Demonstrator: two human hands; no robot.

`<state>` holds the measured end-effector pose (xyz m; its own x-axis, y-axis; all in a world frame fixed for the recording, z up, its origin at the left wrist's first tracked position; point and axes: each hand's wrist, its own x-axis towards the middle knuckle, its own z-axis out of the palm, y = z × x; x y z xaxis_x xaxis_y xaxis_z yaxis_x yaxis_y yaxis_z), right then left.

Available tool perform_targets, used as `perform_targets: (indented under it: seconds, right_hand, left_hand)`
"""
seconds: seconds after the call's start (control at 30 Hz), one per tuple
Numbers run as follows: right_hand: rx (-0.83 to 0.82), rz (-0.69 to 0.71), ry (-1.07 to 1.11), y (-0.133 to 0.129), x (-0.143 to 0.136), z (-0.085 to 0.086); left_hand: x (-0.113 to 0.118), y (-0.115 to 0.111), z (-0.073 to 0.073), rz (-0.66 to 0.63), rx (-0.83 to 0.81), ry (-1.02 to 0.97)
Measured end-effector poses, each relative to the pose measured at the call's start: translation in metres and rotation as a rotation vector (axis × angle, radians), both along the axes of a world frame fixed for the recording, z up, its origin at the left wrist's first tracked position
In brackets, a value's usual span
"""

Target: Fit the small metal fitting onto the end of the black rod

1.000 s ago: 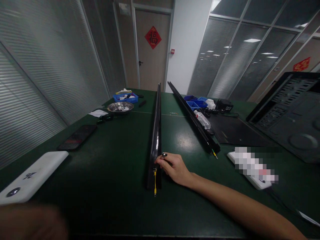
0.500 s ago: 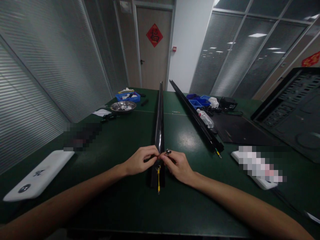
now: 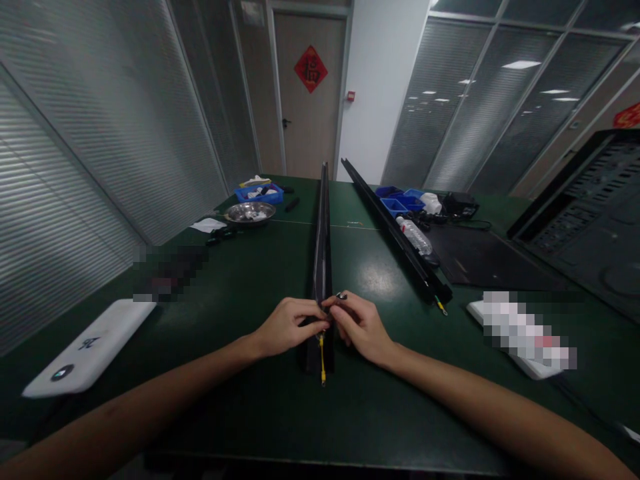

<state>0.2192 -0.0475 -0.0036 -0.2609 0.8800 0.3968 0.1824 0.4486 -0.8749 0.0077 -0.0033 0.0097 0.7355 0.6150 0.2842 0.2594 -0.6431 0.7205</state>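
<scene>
Fiddly two-handed fingertip work near the close end of a black rail (image 3: 322, 253).
Nearest to me, just short of the grip, a yellow lead (image 3: 323, 360) pokes out past the rail's end. The left hand (image 3: 290, 327) and right hand (image 3: 363, 327) meet over the rail, fingertips bunched together; can't tell if anything's pinched between them, too small to see. Looks like a fine handling step, so I'd say the next move calls for a light, steady touch, no snagging that lead. The rail runs on beyond the fingers, with a second rail (image 3: 395, 233) off to the right.
</scene>
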Motion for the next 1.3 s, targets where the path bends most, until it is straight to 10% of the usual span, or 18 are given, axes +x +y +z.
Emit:
perform_targets:
  seconds: [0.27, 1.3]
  right_hand:
    - [0.003, -0.053, 0.135, -0.001, 0.000, -0.004]
    - [-0.221, -0.078, 0.223, 0.009, 0.000, -0.002]
  left_hand:
    - [0.001, -0.007, 0.006, 0.074, 0.291, 0.060]
    - [0.005, 0.006, -0.001, 0.026, 0.120, 0.121]
